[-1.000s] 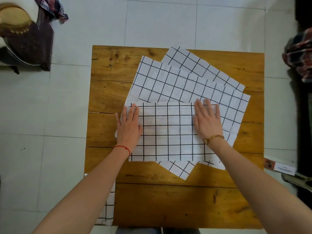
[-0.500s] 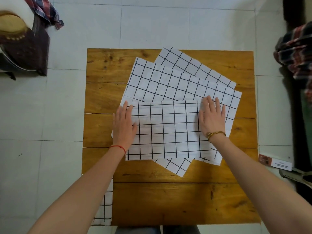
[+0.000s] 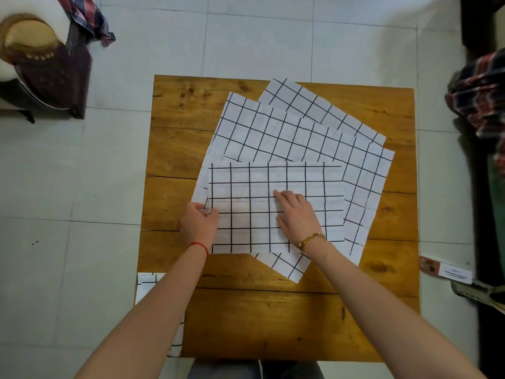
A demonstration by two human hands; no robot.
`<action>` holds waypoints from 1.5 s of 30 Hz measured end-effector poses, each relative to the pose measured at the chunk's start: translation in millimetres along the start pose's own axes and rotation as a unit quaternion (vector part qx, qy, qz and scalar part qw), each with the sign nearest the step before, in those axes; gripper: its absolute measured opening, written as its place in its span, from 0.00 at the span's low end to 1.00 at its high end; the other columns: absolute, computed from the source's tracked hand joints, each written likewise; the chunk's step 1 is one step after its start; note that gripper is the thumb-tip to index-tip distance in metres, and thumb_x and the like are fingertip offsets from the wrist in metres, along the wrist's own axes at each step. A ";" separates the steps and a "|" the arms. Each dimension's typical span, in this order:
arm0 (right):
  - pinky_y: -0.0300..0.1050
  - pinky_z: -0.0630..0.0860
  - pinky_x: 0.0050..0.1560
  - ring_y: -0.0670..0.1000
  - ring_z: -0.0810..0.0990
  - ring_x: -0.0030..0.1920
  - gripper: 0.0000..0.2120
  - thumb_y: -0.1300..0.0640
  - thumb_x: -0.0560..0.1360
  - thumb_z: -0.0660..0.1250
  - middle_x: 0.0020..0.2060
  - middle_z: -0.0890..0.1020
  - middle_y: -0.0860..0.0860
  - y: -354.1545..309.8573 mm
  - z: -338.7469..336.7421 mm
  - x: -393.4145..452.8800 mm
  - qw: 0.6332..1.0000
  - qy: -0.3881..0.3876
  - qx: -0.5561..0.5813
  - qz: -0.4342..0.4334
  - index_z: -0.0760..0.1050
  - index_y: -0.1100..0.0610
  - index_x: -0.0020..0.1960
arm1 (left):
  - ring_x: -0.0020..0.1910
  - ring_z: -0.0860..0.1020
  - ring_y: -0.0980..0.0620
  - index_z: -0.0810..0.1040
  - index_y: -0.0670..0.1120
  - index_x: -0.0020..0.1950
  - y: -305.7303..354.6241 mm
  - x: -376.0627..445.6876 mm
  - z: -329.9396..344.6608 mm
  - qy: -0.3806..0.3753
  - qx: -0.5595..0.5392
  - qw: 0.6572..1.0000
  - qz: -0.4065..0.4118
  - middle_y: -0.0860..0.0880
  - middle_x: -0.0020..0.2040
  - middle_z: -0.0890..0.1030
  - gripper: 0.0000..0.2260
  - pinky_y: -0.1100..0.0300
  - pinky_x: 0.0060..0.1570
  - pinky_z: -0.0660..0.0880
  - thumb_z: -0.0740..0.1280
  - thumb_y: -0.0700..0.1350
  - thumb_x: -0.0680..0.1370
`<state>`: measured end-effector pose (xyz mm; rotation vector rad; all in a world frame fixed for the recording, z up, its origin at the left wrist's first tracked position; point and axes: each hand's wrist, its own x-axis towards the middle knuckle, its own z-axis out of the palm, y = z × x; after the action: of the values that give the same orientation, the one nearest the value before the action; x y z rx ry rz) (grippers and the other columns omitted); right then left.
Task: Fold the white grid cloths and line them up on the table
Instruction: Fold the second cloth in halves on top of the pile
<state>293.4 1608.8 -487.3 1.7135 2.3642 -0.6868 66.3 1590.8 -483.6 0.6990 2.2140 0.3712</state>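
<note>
Hands have shifted: the left hand (image 3: pixel 199 224) is now pinching the left edge of the half-folded white grid cloth (image 3: pixel 257 206), while the right hand (image 3: pixel 296 216), fingers flat, has been moved to its centre on the wooden desk (image 3: pixel 175 149). Second fold probably being set up.

White cloths (image 3: pixel 276 138) are showing black grid lines on the honey-brown wooden tabletop (image 3: pixel 273 318); a red string (image 3: pixel 199 246) and gold bracelet (image 3: pixel 311 239) are circling the wrists above pale grey floor tiles (image 3: pixel 109 165).
</note>
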 end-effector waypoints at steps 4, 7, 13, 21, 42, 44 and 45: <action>0.52 0.75 0.54 0.57 0.72 0.57 0.32 0.56 0.71 0.68 0.62 0.72 0.54 -5.0 2.4 1.9 1.000 -0.009 -0.009 0.017 0.63 0.58 0.72 | 0.48 0.76 0.51 0.75 0.42 0.59 8.3 2.2 0.4 -0.017 -0.023 1.000 -0.011 0.48 0.50 0.78 0.14 0.59 0.46 0.74 0.70 0.45 0.76; 0.51 0.74 0.55 0.56 0.71 0.57 0.33 0.55 0.71 0.68 0.63 0.71 0.54 -6.4 2.7 1.4 1.000 -0.012 -0.020 0.020 0.61 0.58 0.73 | 0.48 0.75 0.51 0.76 0.39 0.58 12.1 0.1 0.4 -0.023 -0.033 0.999 -0.004 0.46 0.50 0.78 0.13 0.60 0.47 0.72 0.70 0.43 0.76; 0.50 0.74 0.56 0.56 0.72 0.56 0.35 0.54 0.71 0.69 0.63 0.72 0.54 -8.0 6.5 0.4 1.000 0.004 -0.019 0.021 0.60 0.58 0.74 | 0.49 0.76 0.52 0.75 0.43 0.58 15.3 -9.5 -11.5 -0.041 -0.105 0.994 0.007 0.48 0.51 0.78 0.11 0.68 0.38 0.69 0.69 0.43 0.76; 0.52 0.74 0.56 0.57 0.72 0.58 0.37 0.49 0.70 0.71 0.62 0.72 0.56 -32.4 13.0 9.9 0.999 0.031 -0.022 0.017 0.62 0.60 0.73 | 0.54 0.73 0.58 0.67 0.48 0.73 13.4 -11.0 -54.6 -0.136 -0.150 0.974 0.100 0.53 0.57 0.75 0.24 0.70 0.45 0.69 0.68 0.45 0.77; 0.36 0.70 0.33 0.46 0.74 0.31 0.21 0.47 0.82 0.51 0.30 0.77 0.47 -18.4 -28.7 -8.9 0.812 0.143 0.492 0.278 0.75 0.53 0.38 | 0.50 0.78 0.62 0.63 0.54 0.74 78.9 -72.6 12.7 -0.309 -0.105 0.916 0.234 0.54 0.51 0.79 0.28 0.74 0.44 0.72 0.69 0.47 0.76; 0.43 0.64 0.35 0.46 0.67 0.30 0.23 0.44 0.82 0.49 0.28 0.70 0.46 -4.0 -31.7 -12.8 0.789 0.140 0.492 0.340 0.68 0.50 0.32 | 0.55 0.77 0.61 0.62 0.52 0.74 77.1 -76.2 26.4 -0.325 -0.101 0.913 0.225 0.54 0.55 0.79 0.28 0.75 0.44 0.70 0.69 0.49 0.77; 0.44 0.62 0.35 0.47 0.65 0.30 0.23 0.43 0.81 0.50 0.27 0.68 0.46 1.8 -31.4 -14.7 0.788 0.136 0.482 0.358 0.65 0.51 0.31 | 0.57 0.76 0.60 0.63 0.51 0.74 74.7 -75.9 30.8 -0.324 -0.095 0.915 0.222 0.54 0.57 0.78 0.28 0.75 0.44 0.71 0.69 0.48 0.77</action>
<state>304.7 1610.4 -454.5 2.9817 1.1830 -1.7084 158.6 1607.6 -424.6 1.0428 1.3644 0.4873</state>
